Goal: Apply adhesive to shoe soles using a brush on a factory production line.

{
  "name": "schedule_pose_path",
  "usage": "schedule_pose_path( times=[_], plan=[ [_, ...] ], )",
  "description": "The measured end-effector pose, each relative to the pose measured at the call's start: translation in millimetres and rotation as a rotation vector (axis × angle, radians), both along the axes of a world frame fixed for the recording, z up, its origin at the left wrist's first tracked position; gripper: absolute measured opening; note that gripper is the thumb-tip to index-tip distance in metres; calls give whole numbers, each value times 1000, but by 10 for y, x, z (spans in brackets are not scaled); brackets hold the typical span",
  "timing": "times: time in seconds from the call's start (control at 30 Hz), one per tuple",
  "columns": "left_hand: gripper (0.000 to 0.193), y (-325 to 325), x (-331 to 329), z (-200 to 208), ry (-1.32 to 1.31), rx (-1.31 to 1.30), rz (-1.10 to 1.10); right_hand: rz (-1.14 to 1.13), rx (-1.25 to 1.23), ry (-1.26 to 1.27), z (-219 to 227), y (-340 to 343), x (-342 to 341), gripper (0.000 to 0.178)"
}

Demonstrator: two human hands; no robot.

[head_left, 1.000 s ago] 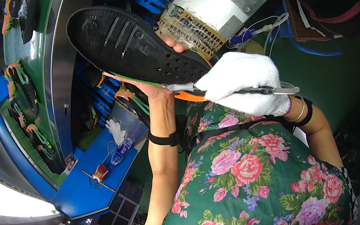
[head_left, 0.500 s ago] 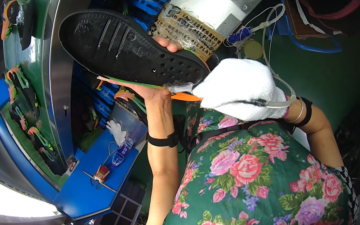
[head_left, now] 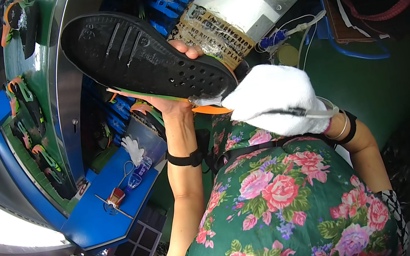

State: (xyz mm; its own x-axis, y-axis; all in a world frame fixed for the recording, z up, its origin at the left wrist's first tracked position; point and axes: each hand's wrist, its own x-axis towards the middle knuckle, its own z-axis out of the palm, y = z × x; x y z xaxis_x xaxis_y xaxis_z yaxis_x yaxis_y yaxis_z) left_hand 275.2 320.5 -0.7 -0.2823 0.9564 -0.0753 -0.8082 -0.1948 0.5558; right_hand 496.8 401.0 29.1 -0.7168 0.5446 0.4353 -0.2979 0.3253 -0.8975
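My left hand [head_left: 170,103] holds a black shoe sole [head_left: 134,52] from beneath, its fingertips curled over the far edge. Straight grooves mark the broad end of the sole, and small round holes the end toward me. An orange and green piece [head_left: 207,110] shows under its near edge. Clear, shiny material [head_left: 204,100] lies along that edge. A thick white cloth covering wraps my right hand [head_left: 274,99], which meets the holed end of the sole. Its fingers, and anything they may grip, are hidden inside. A dark, clear-ended tube [head_left: 295,112] crosses the covering.
More orange and green shoes [head_left: 27,99] sit on the green conveyor at left. A blue shelf [head_left: 95,221] holds a bottle [head_left: 139,173], a white glove [head_left: 133,149] and a small red box [head_left: 115,197]. Beyond the sole stands a metal panel [head_left: 254,1]. White cables [head_left: 307,25] hang at right.
The sole and my left hand have shifted slightly left. My right hand has moved slightly with them. The cable above the right hand hangs differently.
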Motion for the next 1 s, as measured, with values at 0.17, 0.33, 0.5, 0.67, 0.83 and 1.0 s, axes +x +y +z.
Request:
schedule_pose_path(
  times=[0.17,0.33,0.5,0.67,0.83,1.0],
  plan=[
    [100,-4,7,10,80,-1,18,5,-111,-23,-53,22,43,17],
    [97,20,6,16,84,16,-1,-26,35,1,-13,-18,53,18],
    [89,20,58,47,82,-5,-6,25,-110,-7,-16,20,96,18],
    [78,39,36,32,149,18,-15,-14,-47,-3,-20,13,130,18],
    [72,55,106,83,149,6,-29,38,-73,14,-42,22,157,17],
    [72,73,81,70,217,20,-46,15,-2,13,-53,14,169,17]
  ],
)
